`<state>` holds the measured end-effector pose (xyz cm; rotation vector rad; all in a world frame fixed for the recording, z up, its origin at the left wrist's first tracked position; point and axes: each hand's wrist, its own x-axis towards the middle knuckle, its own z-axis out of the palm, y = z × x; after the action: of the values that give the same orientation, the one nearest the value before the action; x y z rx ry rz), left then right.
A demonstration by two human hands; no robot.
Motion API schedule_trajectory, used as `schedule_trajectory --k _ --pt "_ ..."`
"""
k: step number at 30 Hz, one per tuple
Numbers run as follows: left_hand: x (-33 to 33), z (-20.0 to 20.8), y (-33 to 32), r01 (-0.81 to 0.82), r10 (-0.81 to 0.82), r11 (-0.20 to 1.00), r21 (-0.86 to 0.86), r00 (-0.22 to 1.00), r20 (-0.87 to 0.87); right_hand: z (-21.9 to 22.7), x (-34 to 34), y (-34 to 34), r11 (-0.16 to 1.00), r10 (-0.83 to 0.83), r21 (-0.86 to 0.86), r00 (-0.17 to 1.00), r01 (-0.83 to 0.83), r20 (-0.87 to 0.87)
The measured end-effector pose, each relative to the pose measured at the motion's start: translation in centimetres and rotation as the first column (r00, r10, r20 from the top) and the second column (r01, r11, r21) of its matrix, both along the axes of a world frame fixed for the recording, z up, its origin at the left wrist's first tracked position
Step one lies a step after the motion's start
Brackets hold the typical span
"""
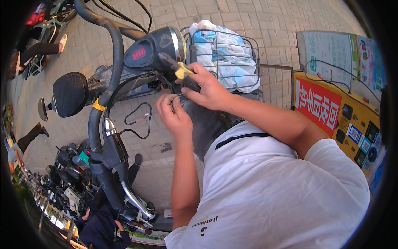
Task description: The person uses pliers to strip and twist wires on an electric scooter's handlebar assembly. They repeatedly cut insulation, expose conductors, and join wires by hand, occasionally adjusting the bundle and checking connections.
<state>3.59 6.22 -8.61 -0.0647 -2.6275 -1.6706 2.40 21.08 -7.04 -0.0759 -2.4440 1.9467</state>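
Observation:
My right hand [209, 88] is wrapped round a yellow-and-black hand tool [182, 71] that looks like pliers, its dark end tilted up toward the headlamp. Just below, my left hand [174, 114] pinches a thin wire [180, 95] between thumb and fingers; the two hands almost meet there. Both work right beside the front of an electric bike, under its dark headlamp housing [143, 50]. More wiring [165, 87] shows behind my fingers, partly hidden by them. A loose black cable [139, 135] with a small white connector hangs from the handlebar side.
The handlebar [117, 54] with its brake lever [134, 199] curves along the left. A wire basket [226, 54] holding a white-and-blue plastic bag sits at the far side. At right stands a yellow stall box [348, 124]. Parked bikes [70, 178] and people are at left on brick paving.

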Motion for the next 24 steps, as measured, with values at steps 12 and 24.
schedule_trajectory --k 12,24 --pt "-2.3 1.2 0.9 -0.124 -0.015 0.9 0.417 0.949 0.314 -0.4 -0.8 -0.1 0.954 0.076 0.299 0.983 -0.023 -0.165" --pt "-1.8 0.0 2.6 -0.201 -0.11 0.802 0.562 0.876 0.469 -0.9 1.9 -1.6 0.948 -0.247 -0.133 0.934 0.287 0.257"
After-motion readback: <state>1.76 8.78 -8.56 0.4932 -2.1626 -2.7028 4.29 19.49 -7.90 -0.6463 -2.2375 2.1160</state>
